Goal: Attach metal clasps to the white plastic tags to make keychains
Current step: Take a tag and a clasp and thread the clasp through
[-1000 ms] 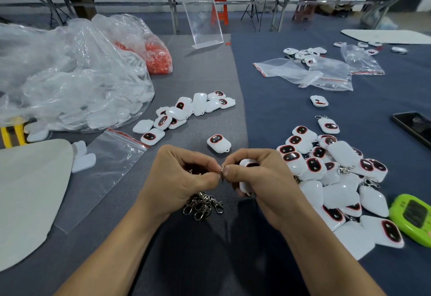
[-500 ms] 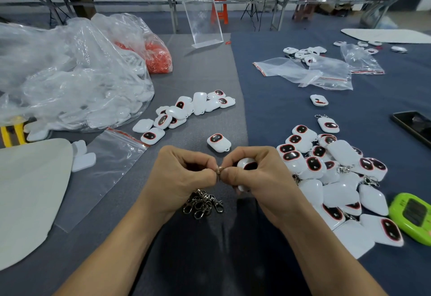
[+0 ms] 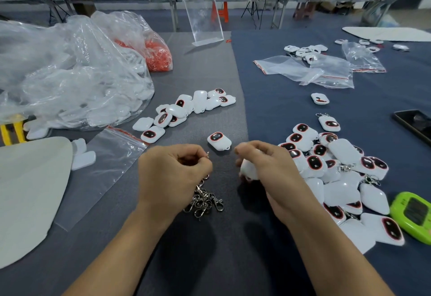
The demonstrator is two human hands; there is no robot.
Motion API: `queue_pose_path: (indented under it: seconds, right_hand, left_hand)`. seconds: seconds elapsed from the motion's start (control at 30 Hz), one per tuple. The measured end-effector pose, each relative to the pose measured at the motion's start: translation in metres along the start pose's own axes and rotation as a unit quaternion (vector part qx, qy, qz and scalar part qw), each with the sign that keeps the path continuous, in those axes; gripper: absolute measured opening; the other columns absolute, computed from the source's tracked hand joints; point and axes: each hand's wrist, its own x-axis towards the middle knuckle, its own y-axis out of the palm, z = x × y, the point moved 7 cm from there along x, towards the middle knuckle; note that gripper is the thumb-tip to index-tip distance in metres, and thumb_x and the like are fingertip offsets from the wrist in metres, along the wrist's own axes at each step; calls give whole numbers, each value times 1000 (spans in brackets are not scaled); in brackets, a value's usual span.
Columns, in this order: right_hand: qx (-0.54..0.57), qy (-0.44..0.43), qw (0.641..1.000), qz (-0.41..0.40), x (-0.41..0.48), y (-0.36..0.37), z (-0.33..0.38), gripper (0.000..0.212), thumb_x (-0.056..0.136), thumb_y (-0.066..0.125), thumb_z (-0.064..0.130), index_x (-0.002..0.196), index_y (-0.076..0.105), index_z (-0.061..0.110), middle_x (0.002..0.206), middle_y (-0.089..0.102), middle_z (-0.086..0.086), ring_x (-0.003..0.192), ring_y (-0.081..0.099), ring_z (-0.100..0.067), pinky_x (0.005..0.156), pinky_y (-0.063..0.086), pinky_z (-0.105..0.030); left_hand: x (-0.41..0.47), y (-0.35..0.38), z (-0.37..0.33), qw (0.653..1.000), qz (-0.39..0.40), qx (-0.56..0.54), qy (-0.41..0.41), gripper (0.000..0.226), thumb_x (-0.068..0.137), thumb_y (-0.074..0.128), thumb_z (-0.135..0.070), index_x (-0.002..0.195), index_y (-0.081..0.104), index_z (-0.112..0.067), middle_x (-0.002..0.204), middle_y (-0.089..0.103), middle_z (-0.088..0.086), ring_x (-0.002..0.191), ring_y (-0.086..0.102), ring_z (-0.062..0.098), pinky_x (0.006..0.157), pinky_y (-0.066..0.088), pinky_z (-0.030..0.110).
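Clear bag (image 3: 70,78) full of white tags (image 3: 116,111), smaller bag (image 3: 133,25) of orange bits (image 3: 159,59), left hand (image 3: 172,176) pinching clasp (image 3: 207,155), right hand (image 3: 270,167) curled round tag (image 3: 248,170), its heading hidden

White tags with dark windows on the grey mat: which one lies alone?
The tag just beyond the gap between the left hand and right hand, bare grey mat all round it. The others touch in a cluster farther left.
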Motion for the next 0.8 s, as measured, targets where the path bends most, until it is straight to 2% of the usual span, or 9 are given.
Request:
queue_pose_path:
  seconds: [0.07,0.13,0.17,0.27,0.4,0.5,0.6,0.7,0.8]
  right_hand:
    - [6,9,1000,-12,3,-4,-1,16,78,62,18,84,75,24,93,75,-7,87,66,-25,79,57,-40]
    - [-37,-13,999,-5,3,-5,2,31,86,55,3,89,75,26,100,73,-5,98,67,-29,89,58,-45]
    - [-64,-25,998,0,2,-4,3,37,89,56,-3,89,77,28,98,74,-2,95,67,-25,86,59,-41]
    - [-100,-61,993,-1,-1,-6,6,38,90,65,-3,86,80,32,87,75,6,76,64,-17,67,53,-23]
    - [-130,-113,985,-23,0,-10,11,26,86,75,10,86,80,35,84,75,10,79,68,-9,68,53,-18]
    - [-170,-134,975,-55,0,-12,12,22,83,79,19,88,75,40,79,73,14,74,66,-6,67,54,-19]
    - [-175,-116,976,-57,3,-11,7,24,85,77,21,88,71,44,76,73,15,62,63,-4,68,58,-28]
    - [-189,-100,976,-47,5,-11,3,20,89,74,20,86,72,40,75,73,10,60,62,-7,70,58,-34]
    - [-207,-95,973,-34,6,-9,0,15,89,75,20,83,74,33,76,73,7,60,60,-8,69,56,-31]
  left_hand:
    - [-5,2,-12,980,-4,170,105,5,69,68,-28,65,70,-26,59,63,-11,54,58,7,53,45,26]
    - [-10,17,-19,950,45,250,183,7,70,69,-30,66,72,-25,61,65,-9,57,60,17,54,43,26]
    - [-12,28,-21,938,86,268,203,9,71,69,-33,68,73,-26,63,66,-9,59,61,19,55,42,26]
    - [-13,47,-14,937,190,242,166,12,82,71,-38,85,77,-28,78,70,-9,75,62,17,67,46,32]
    - [-7,47,-4,960,217,151,94,10,77,75,-37,84,78,-31,73,69,-11,71,59,8,71,47,30]
    - [-5,48,0,963,237,116,56,20,68,65,-43,80,77,-33,68,67,-13,70,57,8,66,45,27]
    - [-5,48,2,961,250,111,45,23,67,62,-44,80,77,-32,69,67,-11,70,60,9,68,48,29]
    - [-5,48,3,961,253,106,42,23,68,62,-42,81,78,-31,69,69,-9,69,61,10,70,49,34]
    - [-4,48,3,960,255,110,43,23,68,62,-40,81,79,-32,69,69,-7,69,62,11,70,49,36]
